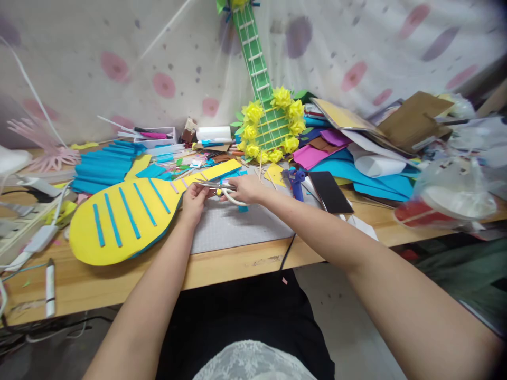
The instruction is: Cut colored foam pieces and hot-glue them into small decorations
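My right hand (246, 189) grips a pair of scissors (233, 196) with pale handles, and the blades point left toward my left hand (194, 202). The fingers of my left hand are pinched together close to the blade tips; what they hold is too small to tell. Just behind and left of that hand lies a yellow paper guitar-like shape (114, 211) with blue strips across its body and a blue side edge. Its neck (216, 172) reaches right behind the scissors. Beneath both hands is a grey cutting mat (253, 227).
A green guitar craft with yellow flowers (250, 132) leans against the curtain. A blue glue gun (295, 182) and a black phone (330, 192) lie right of my hands. Coloured paper (348, 169) is piled behind them. A marker (50, 287) and a power strip (24, 227) are at left.
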The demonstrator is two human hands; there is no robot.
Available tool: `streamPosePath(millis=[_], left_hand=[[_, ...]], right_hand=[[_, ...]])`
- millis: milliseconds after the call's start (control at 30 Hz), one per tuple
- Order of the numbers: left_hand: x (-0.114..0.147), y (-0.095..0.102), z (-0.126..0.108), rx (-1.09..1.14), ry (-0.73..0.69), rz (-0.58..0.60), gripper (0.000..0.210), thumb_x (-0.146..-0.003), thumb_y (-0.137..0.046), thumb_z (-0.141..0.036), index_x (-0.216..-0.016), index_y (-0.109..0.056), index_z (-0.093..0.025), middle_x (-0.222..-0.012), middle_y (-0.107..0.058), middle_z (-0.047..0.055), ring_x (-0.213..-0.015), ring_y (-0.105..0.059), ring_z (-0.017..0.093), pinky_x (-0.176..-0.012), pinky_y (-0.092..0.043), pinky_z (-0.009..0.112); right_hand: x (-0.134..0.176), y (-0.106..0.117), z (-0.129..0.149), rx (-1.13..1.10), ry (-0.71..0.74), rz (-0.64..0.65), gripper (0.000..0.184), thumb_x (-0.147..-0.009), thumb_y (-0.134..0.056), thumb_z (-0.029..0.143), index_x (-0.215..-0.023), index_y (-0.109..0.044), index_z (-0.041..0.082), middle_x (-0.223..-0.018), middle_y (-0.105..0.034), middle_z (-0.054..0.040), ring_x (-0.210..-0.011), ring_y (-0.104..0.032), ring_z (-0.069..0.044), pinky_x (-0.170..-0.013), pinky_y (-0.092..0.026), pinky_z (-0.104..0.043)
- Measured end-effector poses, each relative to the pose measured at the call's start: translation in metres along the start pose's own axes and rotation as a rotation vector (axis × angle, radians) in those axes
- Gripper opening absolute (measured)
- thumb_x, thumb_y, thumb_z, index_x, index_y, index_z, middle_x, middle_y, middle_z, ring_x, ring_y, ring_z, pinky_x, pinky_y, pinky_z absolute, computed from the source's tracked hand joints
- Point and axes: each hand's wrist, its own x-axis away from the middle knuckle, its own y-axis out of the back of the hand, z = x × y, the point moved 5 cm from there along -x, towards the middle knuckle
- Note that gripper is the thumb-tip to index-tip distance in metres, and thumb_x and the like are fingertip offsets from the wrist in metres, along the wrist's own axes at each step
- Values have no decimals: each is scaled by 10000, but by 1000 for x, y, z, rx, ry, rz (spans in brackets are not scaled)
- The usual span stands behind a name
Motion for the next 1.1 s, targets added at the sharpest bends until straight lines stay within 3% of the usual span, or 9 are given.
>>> streamPosePath(millis=[167,433,833,933,1100], left_hand=[[0,-1,1,-27,-10,25,297,-628,-709,-350,-750,-505,-172,-706,-665,15,-650,-655,149,-680,-535,315],[-1,-1,2,-71,-23,36,300,-654,-690,-391,-795,-543,-171,-763,-670,25,-675,-655,152,-672,-538,306],[1,-3,0,-89,6,47,249,-674,-666,-373,-740,-555,-160,-743,-674,38,-660,-649,152,-687,-529,312],[2,-4,-1,-76,9,47,257,-682,-657,-378,-770,-545,-164,-767,-685,49,-670,-653,151,-677,-530,308],[3,-3,-4,-21,14,23,327,-691,-649,-377,-910,-502,-184,-757,-691,35,-619,-650,134,-649,-536,307]], right_hand=[[-1,2,-7,-5,33,5,660,-755,-335,735,-914,-652,179,-873,-679,-94,-792,-591,-199,-606,-299,-253],[2,5,-7,-51,34,111,704,-704,-396,757,-1079,-595,195,-1031,-653,-98,-884,-583,-225,-659,-344,-252],[-1,2,-10,17,38,40,644,-727,-378,743,-902,-650,186,-861,-675,-86,-803,-590,-205,-596,-312,-244],[-4,3,-18,-51,-29,3,618,-750,-374,721,-904,-646,188,-884,-673,-81,-810,-587,-193,-619,-334,-242],[-1,15,-57,-69,-337,-51,493,-825,-395,567,-1023,-615,173,-1005,-654,-111,-885,-600,-222,-676,-402,-267]])
